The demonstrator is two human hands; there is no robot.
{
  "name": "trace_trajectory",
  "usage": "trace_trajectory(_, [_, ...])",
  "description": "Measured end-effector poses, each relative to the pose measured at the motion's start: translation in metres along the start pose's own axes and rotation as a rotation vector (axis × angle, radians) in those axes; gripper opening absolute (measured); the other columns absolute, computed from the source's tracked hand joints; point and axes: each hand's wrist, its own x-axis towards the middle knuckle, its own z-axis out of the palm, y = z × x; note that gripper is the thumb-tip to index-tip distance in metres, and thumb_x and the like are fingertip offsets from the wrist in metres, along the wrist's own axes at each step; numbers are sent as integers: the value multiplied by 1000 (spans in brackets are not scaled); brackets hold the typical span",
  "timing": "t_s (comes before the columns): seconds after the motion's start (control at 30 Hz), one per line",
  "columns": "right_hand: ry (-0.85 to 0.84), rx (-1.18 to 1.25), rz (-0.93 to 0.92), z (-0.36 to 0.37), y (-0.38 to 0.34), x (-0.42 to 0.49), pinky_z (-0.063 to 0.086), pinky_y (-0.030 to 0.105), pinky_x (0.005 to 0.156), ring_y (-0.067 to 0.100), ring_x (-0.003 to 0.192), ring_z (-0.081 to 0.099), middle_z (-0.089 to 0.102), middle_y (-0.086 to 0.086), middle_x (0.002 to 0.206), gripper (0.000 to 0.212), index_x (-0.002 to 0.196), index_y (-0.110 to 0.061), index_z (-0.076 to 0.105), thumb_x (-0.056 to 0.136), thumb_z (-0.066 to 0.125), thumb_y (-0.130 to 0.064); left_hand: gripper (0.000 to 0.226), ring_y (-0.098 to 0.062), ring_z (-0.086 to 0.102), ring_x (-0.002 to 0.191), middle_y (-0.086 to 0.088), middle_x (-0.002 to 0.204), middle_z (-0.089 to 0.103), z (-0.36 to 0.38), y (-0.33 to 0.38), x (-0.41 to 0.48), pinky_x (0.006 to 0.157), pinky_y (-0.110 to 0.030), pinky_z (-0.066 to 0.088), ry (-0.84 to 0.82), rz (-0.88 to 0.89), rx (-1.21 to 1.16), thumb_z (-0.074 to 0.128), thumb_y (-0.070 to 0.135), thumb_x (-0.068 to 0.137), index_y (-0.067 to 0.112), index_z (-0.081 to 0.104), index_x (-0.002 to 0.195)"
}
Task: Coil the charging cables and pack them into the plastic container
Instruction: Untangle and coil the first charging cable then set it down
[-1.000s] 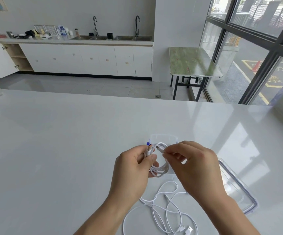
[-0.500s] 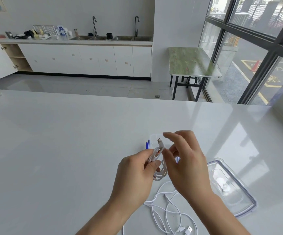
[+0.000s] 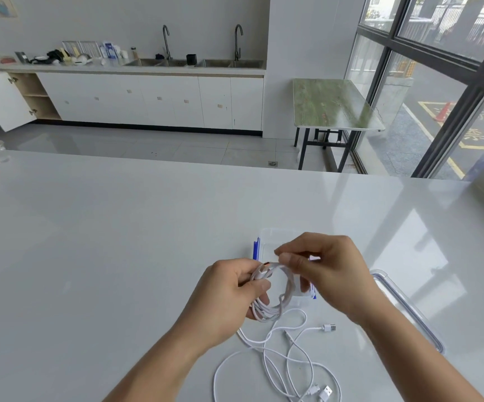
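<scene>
The left hand (image 3: 229, 288) grips the coiled cable (image 3: 268, 313), loop upright; the right hand (image 3: 330, 274) pinches its free end at the top. The open container (image 3: 270, 242) sits just beyond, nearer the right hand; uncoiled cables (image 3: 264, 353) lie by the bench's near edge

White coil (image 3: 270, 304) hangs from the left fingers (image 3: 261, 285), its end pinched by the right fingers (image 3: 291, 259); loose white cables (image 3: 278, 358) sprawl beneath them, clear container (image 3: 275, 239) just beyond.

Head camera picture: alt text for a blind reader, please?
The left hand grips a coiled white cable; the right hand pinches its end. Loose cables lie on the table, a clear container behind the hands, its lid at right.
</scene>
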Motion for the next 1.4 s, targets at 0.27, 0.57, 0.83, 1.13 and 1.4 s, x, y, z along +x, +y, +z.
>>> trace_trajectory(0.27, [214, 502, 269, 6, 12, -1, 50, 26, 53, 20, 64, 60, 68, 13, 76, 8, 93, -3, 73, 91, 65, -1, 15, -19, 63, 64, -4, 69, 71, 0, 7, 2, 73, -46, 64, 43, 20, -85, 61, 3, 94, 10, 74, 95])
trace_trajectory(0.57, [-38, 528, 257, 5, 9, -7, 55, 48, 87, 32, 92, 72, 76, 22, 106, 40, 121, -18, 68, 86, 63, -36, 20, -18, 60, 66, -8, 72, 68, 2, 11, 0, 73, -48, 60, -41, -47, -228, 62, 5, 95, 15, 78, 99])
trace_trajectory(0.83, [-144, 428, 218, 2, 18, -19, 57, 33, 75, 27, 88, 71, 76, 22, 100, 23, 110, -8, 76, 89, 72, -14, 17, -18, 59, 61, -1, 62, 66, -1, 10, 2, 69, -40, 56, -12, -64, -200, 61, 7, 94, 13, 77, 99])
trace_trajectory(1.13, [54, 553, 248, 16, 20, -25, 58, 34, 69, 33, 81, 74, 77, 24, 94, 19, 108, -4, 73, 91, 66, -9, 32, -22, 71, 77, -18, 90, 75, 5, 8, 0, 71, -29, 59, 38, -134, -701, 62, -1, 90, 5, 68, 121])
trace_trajectory(1.4, [-15, -194, -116, -2, 3, -14, 53, 29, 93, 7, 115, 62, 67, -17, 119, 33, 124, -33, 68, 92, 61, -42, 28, -22, 69, 71, -15, 85, 75, 3, 7, -1, 78, -37, 57, -22, -133, -596, 59, -2, 92, 7, 71, 116])
